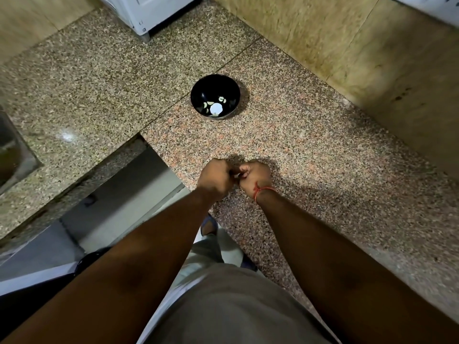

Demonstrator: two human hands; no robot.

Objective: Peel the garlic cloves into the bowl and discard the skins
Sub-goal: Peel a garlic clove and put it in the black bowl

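while both hands [234, 176] pinch something hidden, the bowl [215, 96] sits upright beyond.

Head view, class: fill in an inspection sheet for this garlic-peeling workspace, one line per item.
Surface: speckled granite counter, L-shaped, seam lines visible.
Job's things: black bowl holding pale pieces; what the hands work on is hidden between them.
Clutter: nothing seen.
Hands: left hand and right hand curled, fingertips meeting above the counter; red thread on right wrist.
Cables: nothing seen.
Surroundings: steel sink at left, white appliance behind, tiled wall at right.
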